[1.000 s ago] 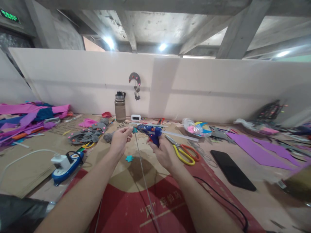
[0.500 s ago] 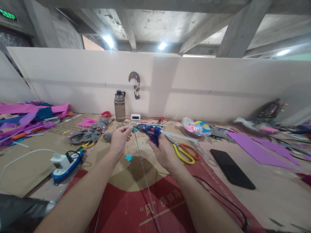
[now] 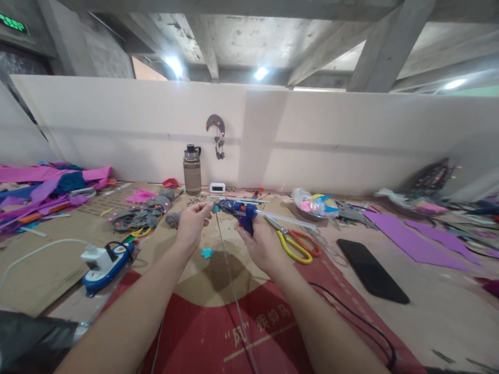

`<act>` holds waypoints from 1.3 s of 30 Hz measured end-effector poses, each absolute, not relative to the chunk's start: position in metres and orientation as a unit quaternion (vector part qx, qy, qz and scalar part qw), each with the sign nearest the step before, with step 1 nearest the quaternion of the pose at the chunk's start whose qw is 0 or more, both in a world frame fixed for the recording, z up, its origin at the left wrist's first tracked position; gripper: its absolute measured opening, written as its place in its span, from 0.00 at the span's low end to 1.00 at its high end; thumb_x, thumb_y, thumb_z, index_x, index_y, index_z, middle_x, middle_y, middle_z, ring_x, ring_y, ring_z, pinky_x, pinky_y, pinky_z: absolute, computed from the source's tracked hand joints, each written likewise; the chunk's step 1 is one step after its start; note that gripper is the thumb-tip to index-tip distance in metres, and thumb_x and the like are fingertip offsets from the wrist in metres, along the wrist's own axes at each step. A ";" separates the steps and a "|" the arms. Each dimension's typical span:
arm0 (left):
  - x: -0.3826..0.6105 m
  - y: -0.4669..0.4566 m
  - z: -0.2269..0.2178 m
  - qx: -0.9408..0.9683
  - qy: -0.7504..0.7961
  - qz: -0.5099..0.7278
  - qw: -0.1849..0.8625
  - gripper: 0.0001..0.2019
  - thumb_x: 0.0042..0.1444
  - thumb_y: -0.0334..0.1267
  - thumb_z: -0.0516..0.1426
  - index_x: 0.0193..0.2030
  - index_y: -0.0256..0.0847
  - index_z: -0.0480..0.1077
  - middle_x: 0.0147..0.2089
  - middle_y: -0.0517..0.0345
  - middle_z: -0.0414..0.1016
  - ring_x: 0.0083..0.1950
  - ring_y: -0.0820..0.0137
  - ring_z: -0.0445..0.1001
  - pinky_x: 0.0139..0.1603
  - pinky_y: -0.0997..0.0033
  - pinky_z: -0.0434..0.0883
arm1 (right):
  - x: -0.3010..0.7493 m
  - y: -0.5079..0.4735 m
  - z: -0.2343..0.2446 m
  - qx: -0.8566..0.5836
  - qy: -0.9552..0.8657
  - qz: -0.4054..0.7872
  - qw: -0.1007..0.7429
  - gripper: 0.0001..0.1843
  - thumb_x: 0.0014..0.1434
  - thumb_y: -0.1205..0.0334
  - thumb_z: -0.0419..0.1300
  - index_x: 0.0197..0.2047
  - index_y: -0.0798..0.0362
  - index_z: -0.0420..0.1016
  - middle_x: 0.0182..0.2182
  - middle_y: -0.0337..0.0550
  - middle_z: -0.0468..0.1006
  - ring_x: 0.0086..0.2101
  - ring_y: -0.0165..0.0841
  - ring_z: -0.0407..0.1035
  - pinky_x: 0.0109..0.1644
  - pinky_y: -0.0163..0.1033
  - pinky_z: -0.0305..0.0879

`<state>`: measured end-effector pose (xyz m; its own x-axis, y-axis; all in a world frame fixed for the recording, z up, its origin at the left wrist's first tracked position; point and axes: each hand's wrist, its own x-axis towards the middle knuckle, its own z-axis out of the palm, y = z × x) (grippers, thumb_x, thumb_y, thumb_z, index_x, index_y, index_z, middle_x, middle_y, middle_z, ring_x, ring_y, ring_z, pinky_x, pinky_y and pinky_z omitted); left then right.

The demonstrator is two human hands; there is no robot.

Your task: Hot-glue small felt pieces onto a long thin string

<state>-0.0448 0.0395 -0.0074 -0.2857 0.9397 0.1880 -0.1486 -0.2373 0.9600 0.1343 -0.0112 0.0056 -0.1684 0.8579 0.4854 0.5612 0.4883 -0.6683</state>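
Between its thumb and fingertips my left hand (image 3: 192, 224) pinches a small teal felt piece (image 3: 215, 209), partly hidden by the fingers. A thin grey string (image 3: 228, 262) runs down from that piece toward me. My right hand (image 3: 262, 243) is wrapped round the handle of a blue glue gun (image 3: 244, 213), with a clear glue stick (image 3: 290, 219) poking out of its back. The gun's nozzle points left and is at the teal piece; whether it touches I cannot tell. Below, a turquoise felt flower (image 3: 207, 253) lies flat on the brown board.
Scissors (image 3: 298, 246) with yellow and orange handles lie right of my right hand, near a black phone (image 3: 372, 270). A power strip (image 3: 107, 267) sits at left. A water bottle (image 3: 192, 171) and small clock (image 3: 217, 188) stand at the back. Purple felt (image 3: 413, 239) lies right.
The glue gun and my right hand have shifted slightly left, bringing the nozzle closer over the teal piece. My left hand stays in place.
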 end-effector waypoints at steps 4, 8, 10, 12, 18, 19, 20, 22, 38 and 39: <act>-0.046 0.042 -0.008 0.431 0.452 0.660 0.418 0.17 0.37 0.46 0.65 0.29 0.35 0.72 0.21 0.62 0.65 0.22 0.79 0.60 0.20 0.79 0.53 | 0.135 -0.010 0.004 -0.477 -0.747 0.159 0.436 0.14 0.56 0.64 0.52 0.46 0.54 0.66 0.37 0.47 0.75 0.37 0.37 0.69 0.42 0.40 0.63; -0.046 0.042 -0.008 0.432 0.457 0.658 0.413 0.17 0.37 0.46 0.65 0.29 0.35 0.72 0.21 0.62 0.65 0.22 0.79 0.60 0.20 0.79 0.54 | 0.135 -0.011 0.005 -0.481 -0.749 0.159 0.427 0.15 0.56 0.64 0.52 0.47 0.54 0.66 0.37 0.48 0.75 0.36 0.36 0.69 0.42 0.40 0.63; -0.045 0.041 -0.008 0.434 0.460 0.656 0.412 0.17 0.37 0.47 0.65 0.29 0.35 0.72 0.21 0.62 0.66 0.23 0.78 0.61 0.21 0.79 0.55 | 0.134 -0.012 0.005 -0.482 -0.747 0.159 0.429 0.16 0.56 0.63 0.52 0.49 0.54 0.65 0.39 0.49 0.75 0.37 0.37 0.69 0.43 0.40 0.63; -0.044 0.040 -0.007 0.434 0.458 0.656 0.414 0.17 0.37 0.46 0.65 0.29 0.35 0.72 0.22 0.62 0.66 0.23 0.78 0.61 0.20 0.79 0.55 | 0.134 -0.012 0.005 -0.478 -0.747 0.159 0.433 0.18 0.56 0.63 0.52 0.50 0.54 0.65 0.40 0.49 0.75 0.38 0.38 0.69 0.44 0.41 0.63; -0.045 0.040 -0.007 0.425 0.451 0.663 0.420 0.16 0.36 0.46 0.65 0.28 0.35 0.72 0.21 0.62 0.65 0.22 0.79 0.60 0.20 0.79 0.53 | 0.136 -0.009 0.004 -0.466 -0.752 0.158 0.439 0.16 0.57 0.64 0.51 0.49 0.54 0.65 0.40 0.48 0.75 0.39 0.38 0.69 0.44 0.41 0.63; -0.045 0.041 -0.007 0.424 0.451 0.664 0.419 0.17 0.36 0.46 0.65 0.28 0.35 0.72 0.21 0.62 0.65 0.22 0.79 0.60 0.20 0.79 0.53 | 0.136 -0.009 0.003 -0.465 -0.752 0.159 0.438 0.16 0.57 0.64 0.51 0.49 0.54 0.65 0.39 0.48 0.75 0.39 0.38 0.69 0.44 0.41 0.63; -0.045 0.041 -0.007 0.423 0.451 0.665 0.419 0.17 0.36 0.46 0.65 0.28 0.35 0.72 0.21 0.62 0.65 0.22 0.79 0.60 0.20 0.79 0.53 | 0.136 -0.009 0.003 -0.466 -0.752 0.160 0.438 0.16 0.57 0.64 0.51 0.49 0.54 0.65 0.39 0.48 0.75 0.38 0.37 0.69 0.43 0.40 0.63; -0.045 0.040 -0.007 0.423 0.450 0.666 0.419 0.17 0.36 0.46 0.65 0.28 0.35 0.72 0.21 0.62 0.66 0.22 0.79 0.60 0.20 0.79 0.53 | 0.136 -0.009 0.004 -0.471 -0.750 0.161 0.435 0.16 0.57 0.64 0.51 0.49 0.54 0.66 0.39 0.48 0.75 0.38 0.38 0.69 0.43 0.40 0.63; -0.045 0.040 -0.007 0.431 0.446 0.660 0.423 0.16 0.37 0.46 0.65 0.28 0.35 0.71 0.21 0.62 0.64 0.22 0.79 0.59 0.19 0.80 0.52 | 0.136 -0.009 0.003 -0.461 -0.754 0.160 0.439 0.18 0.56 0.65 0.51 0.51 0.54 0.65 0.42 0.49 0.74 0.41 0.38 0.69 0.45 0.42 0.63; -0.045 0.040 -0.007 0.430 0.445 0.661 0.423 0.16 0.37 0.46 0.65 0.28 0.35 0.71 0.21 0.62 0.64 0.22 0.79 0.59 0.19 0.80 0.52 | 0.136 -0.008 0.003 -0.459 -0.755 0.159 0.440 0.17 0.56 0.65 0.51 0.50 0.54 0.65 0.41 0.49 0.74 0.40 0.38 0.69 0.45 0.42 0.63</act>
<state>-0.0448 0.0404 -0.0067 -0.2709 0.9433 0.1918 -0.1766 -0.2446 0.9534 0.1365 -0.0085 0.0030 -0.1916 0.8330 0.5191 0.5527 0.5286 -0.6443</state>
